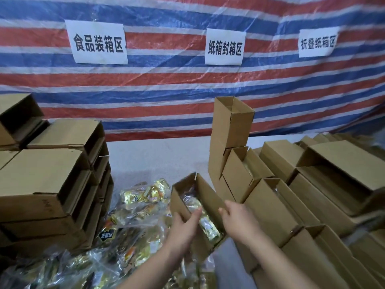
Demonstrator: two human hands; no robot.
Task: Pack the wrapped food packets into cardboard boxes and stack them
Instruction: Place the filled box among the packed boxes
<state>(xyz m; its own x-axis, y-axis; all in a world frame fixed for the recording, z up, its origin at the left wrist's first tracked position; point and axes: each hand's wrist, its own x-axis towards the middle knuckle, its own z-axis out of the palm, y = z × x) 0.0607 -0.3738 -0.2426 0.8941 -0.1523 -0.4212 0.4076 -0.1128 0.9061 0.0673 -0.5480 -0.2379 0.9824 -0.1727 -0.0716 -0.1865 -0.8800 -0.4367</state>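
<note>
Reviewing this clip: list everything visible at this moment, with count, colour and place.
held box: one, brown, centre, open top, packets inside
packets: many, gold and clear wrap, loose pile lower left of centre
left stack: several brown boxes on their sides, left
right boxes: many, brown, open tops, rows at right
tall box: one, brown, upright, top of right rows
table: white, bare part centre back
tarp: one, red, white and blue stripes, behind
signs: three, white, black characters, on tarp
left hand: grips held box's left wall
right hand: grips its right wall
</note>
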